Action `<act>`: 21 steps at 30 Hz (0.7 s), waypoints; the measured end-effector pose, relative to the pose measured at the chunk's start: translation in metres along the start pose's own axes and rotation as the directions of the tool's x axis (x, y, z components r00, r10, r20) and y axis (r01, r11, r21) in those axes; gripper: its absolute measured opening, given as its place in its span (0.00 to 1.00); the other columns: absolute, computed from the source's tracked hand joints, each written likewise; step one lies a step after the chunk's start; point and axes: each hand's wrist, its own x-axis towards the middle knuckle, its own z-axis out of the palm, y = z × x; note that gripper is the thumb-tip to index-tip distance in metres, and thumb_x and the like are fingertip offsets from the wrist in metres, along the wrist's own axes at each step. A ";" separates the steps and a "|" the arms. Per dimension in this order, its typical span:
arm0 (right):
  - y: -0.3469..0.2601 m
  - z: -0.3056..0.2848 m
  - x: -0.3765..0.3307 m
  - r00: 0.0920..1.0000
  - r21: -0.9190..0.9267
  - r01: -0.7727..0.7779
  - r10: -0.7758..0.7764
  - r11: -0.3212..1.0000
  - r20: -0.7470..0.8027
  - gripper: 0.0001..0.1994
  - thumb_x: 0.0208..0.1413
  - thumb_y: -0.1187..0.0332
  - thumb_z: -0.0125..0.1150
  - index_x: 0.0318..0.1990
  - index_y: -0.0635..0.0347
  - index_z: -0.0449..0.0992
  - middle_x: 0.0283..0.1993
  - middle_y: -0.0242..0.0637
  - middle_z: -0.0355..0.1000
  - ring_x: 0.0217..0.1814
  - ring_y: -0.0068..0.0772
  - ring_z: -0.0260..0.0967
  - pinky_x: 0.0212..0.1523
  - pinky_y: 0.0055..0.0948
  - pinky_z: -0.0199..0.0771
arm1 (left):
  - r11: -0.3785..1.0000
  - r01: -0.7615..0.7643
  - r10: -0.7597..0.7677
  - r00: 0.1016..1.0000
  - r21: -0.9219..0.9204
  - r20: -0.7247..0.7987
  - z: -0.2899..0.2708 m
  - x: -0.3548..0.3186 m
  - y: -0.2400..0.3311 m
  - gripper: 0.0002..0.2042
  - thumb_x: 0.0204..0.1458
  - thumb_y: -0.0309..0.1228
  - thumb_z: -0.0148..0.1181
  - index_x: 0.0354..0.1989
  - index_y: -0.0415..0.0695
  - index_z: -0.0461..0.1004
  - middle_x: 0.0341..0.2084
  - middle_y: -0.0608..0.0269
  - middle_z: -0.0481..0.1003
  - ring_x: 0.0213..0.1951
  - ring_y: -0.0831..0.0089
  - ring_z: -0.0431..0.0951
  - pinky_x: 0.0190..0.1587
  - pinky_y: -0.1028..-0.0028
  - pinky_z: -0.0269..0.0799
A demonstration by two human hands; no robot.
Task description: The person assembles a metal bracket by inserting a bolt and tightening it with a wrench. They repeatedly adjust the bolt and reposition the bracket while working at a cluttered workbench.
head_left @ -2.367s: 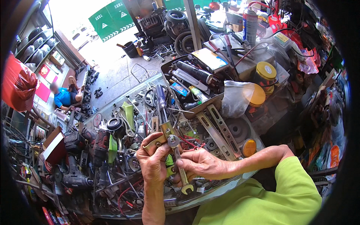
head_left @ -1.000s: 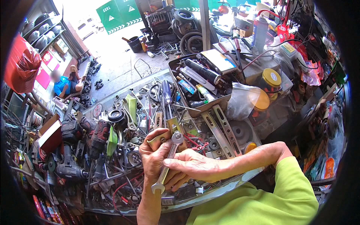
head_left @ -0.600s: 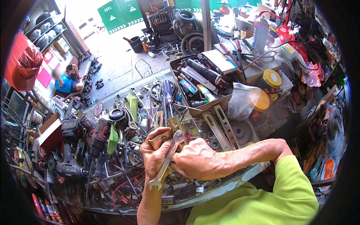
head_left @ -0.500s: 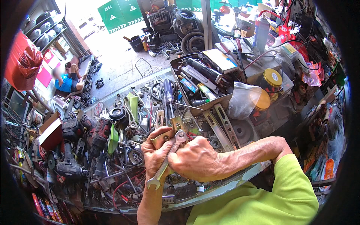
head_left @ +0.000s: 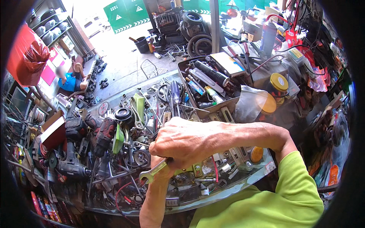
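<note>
My right hand (head_left: 182,142) is closed in a fist around a combination wrench (head_left: 151,174). The wrench's open-jaw end sticks out below the fist, toward the lower left. My left hand (head_left: 156,161) is just behind and under it, with only the wrist and a bit of its edge showing. Its fingers are covered by the right hand, and the metal bracket seen in them a moment earlier is hidden too. Both hands are above a glass-topped bench (head_left: 243,183) strewn with small metal parts.
Cordless drills (head_left: 72,167) and a red-and-black one (head_left: 104,136) crowd the left. A metal tray (head_left: 181,70) of tools stands beyond my hands, and yellow-lidded jars (head_left: 279,81) stand to its right. A person (head_left: 67,83) in blue sits at the back left.
My right hand has swung up and left over my left hand, turning the wrench. The bracket and the wrench's ring end have gone out of sight. The view has shifted slightly.
</note>
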 end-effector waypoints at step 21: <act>0.080 -0.012 -0.016 0.836 0.770 -0.162 0.501 0.617 -0.226 0.15 0.57 0.60 0.62 0.36 0.67 0.76 0.24 0.33 0.70 0.26 0.18 0.61 0.28 0.28 0.64 | 0.997 0.024 -0.017 0.996 0.071 -0.088 0.028 0.005 0.012 0.14 0.46 0.14 0.63 0.43 0.37 0.76 0.32 0.59 0.79 0.30 0.74 0.80 0.33 0.72 0.80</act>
